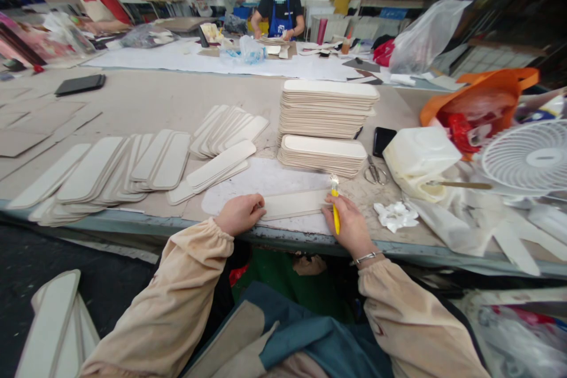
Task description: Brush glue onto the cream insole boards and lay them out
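Observation:
A pale flat strip (292,205) lies before me on a white sheet (230,184) near the table's front edge. My left hand (241,212) has its fingers curled around the strip's left end. At the other end, my right hand (349,221) grips a small yellow-handled brush (335,212), its whitish head pointing away from me. Fingers of that same hand also touch the strip's right end. Just behind are two neat stacks of round-cornered pale panels, a low stack (323,153) and a taller stack (328,109).
Fanned panels (159,159) spread to the left; more panels (53,325) lie lower left. On the right are scissors (375,172), a phone (383,140), a white plastic container (420,153), crumpled tissue (396,215), an orange bag (478,91) and a fan (527,156). A co-worker (279,9) works opposite.

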### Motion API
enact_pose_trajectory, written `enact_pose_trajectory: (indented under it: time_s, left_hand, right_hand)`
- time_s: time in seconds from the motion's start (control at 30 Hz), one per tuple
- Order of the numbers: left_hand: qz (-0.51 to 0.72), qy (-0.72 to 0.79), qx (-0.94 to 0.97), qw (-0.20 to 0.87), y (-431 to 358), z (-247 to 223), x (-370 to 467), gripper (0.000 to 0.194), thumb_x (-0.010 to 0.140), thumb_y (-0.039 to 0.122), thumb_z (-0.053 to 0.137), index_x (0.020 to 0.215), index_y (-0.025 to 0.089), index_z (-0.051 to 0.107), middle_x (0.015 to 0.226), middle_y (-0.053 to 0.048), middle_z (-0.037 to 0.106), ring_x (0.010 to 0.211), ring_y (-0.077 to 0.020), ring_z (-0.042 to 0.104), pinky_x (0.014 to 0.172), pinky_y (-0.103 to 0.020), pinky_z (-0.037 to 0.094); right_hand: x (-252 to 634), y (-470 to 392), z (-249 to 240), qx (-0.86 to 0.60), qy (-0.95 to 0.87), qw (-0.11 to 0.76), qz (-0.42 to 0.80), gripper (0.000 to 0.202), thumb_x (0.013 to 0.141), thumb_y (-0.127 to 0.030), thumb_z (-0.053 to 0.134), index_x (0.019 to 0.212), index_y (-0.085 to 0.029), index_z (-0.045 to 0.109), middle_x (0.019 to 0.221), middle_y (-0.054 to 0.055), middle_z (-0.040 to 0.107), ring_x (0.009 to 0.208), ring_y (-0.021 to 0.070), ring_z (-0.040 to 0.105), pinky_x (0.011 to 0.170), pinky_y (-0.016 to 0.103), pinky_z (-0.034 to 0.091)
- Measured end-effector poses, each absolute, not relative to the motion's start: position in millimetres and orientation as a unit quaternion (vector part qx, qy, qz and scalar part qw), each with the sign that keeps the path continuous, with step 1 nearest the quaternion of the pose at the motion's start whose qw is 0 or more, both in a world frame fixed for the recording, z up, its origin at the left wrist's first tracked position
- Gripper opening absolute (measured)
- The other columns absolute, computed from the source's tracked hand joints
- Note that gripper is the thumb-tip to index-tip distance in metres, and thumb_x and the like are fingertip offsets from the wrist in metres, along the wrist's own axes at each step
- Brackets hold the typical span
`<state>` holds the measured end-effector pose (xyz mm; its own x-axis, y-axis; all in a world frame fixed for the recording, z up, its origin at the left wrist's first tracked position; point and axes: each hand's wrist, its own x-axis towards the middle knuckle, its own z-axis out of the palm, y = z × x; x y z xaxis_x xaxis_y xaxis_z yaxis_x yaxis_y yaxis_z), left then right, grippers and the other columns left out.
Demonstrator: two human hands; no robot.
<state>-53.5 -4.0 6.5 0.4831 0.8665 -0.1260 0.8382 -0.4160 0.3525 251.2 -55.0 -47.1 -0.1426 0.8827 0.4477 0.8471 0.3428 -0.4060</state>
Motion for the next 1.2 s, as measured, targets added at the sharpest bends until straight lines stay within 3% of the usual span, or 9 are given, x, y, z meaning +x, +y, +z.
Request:
enact_pose_trajectory:
  time_s: [0.93, 1.2]
  left_hand:
    - [0.049, 0.527, 0.825, 0.197, -3.9, 9.0, -50.9, 0.011, 0.085, 0.031, 0.053, 0.087, 0.021, 0.057, 0.072, 0.001, 0.062, 0.066, -0.0156, 0.056, 0.061, -0.026, 0.036]
    - [0.06, 0.549, 0.804, 0.219, -2.2, 9.3, -49.8, 0.027, 0.082, 0.029, 0.058, 0.107, 0.019, 0.058, 0.075, 0.001, 0.064, 0.071, -0.0167, 0.059, 0.066, -0.027, 0.039]
  right_hand:
    - [251.0, -54.4, -48.2, -0.566, -0.761, 0.317, 0.003, 0.023, 0.091, -0.028, 0.055, 0.111, -0.017, 0.057, 0.109, 0.012, 0.065, 0.11, 0.0272, 0.056, 0.096, 0.044, 0.048]
    - [250.8, -54.9, -48.3, -0.571, -0.756, 0.319, 0.018, 0.024, 0.09, -0.026, 0.055, 0.113, -0.019, 0.056, 0.111, 0.011, 0.064, 0.112, 0.0262, 0.056, 0.098, 0.044, 0.047]
